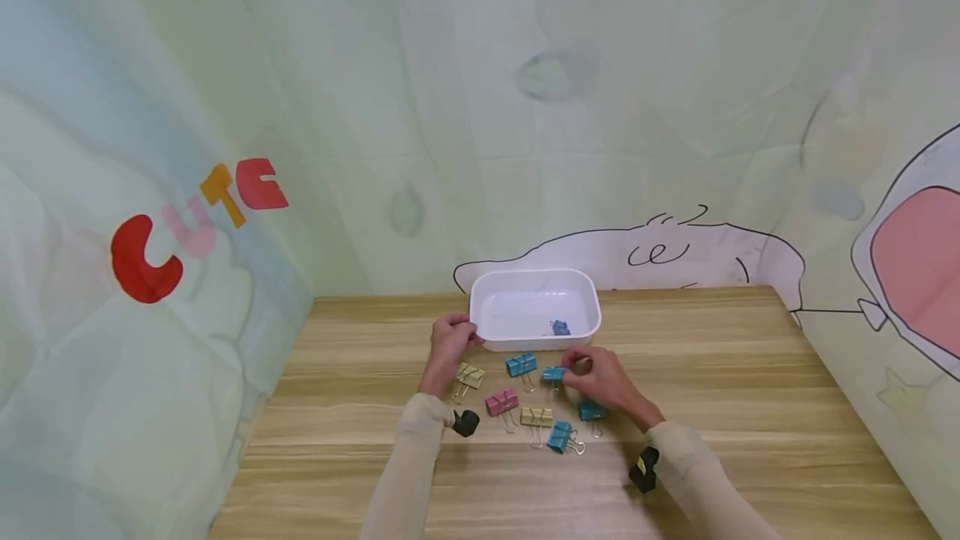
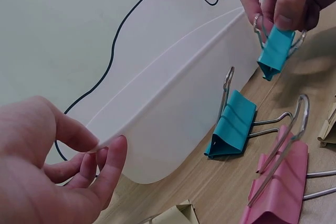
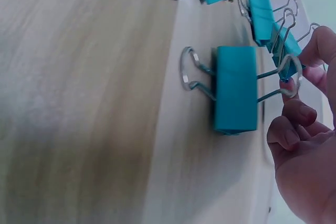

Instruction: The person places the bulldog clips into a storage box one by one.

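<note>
My left hand pinches the near left corner of a white plastic tub between thumb and fingers. A blue binder clip is pinched in my right hand, lifted off the wood just in front of the tub. Inside the tub, toward its right end, lies another blue clip. Beneath my right wrist on the table is a blue clip with its wire handles spread. Left of the held clip sits a further blue clip, close to the tub's wall.
A pink binder clip, a pale yellow clip and another yellow clip lie about the wooden table. One more blue clip is nearest the front. A printed cloth backdrop rises behind the tub.
</note>
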`<state>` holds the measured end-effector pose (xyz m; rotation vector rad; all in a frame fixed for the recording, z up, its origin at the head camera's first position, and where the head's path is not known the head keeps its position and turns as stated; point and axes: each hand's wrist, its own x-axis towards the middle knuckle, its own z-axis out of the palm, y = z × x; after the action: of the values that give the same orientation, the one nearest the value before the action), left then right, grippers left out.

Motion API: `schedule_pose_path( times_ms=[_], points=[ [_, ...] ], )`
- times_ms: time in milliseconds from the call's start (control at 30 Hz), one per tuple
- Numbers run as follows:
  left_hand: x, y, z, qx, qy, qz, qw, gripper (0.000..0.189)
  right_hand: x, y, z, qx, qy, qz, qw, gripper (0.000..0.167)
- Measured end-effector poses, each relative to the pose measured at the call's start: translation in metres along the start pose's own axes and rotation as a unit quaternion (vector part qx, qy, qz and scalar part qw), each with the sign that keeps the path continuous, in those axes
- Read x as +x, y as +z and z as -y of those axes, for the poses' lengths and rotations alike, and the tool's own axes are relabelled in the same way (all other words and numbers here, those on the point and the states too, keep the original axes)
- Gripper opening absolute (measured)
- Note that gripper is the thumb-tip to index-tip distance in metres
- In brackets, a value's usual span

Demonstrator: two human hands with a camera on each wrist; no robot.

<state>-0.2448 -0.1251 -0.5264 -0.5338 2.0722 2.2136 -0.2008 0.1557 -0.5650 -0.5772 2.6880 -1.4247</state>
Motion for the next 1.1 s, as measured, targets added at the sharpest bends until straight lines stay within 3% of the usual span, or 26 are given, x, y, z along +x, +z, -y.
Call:
schedule_pose_path(
  times_ms=[200,600,800,1100],
  points=[
    [0.000,-0.001,-0.001,0.001,-0.002,0.002,1.0000,0.038,0.012,-0.008,0.020,0.014,-0.043,-0.026,0.9987,0.011],
    [0.003,-0.001,0.001,-0.005,-0.003,0.005,1.0000,0.036,0.075,-0.055,0.079,-0.028,-0.087,-0.049,0.9946,0.009],
    [0.004,-0.002,0.004,-0.009,0.004,0.003,0.9999,0.036,0.088,-0.059,0.085,-0.037,-0.086,-0.051,0.9943,0.011],
    [0.005,-0.001,0.004,-0.007,0.004,0.005,1.0000,0.037,0.086,-0.055,0.081,-0.053,-0.079,-0.028,0.9951,0.028]
  ],
)
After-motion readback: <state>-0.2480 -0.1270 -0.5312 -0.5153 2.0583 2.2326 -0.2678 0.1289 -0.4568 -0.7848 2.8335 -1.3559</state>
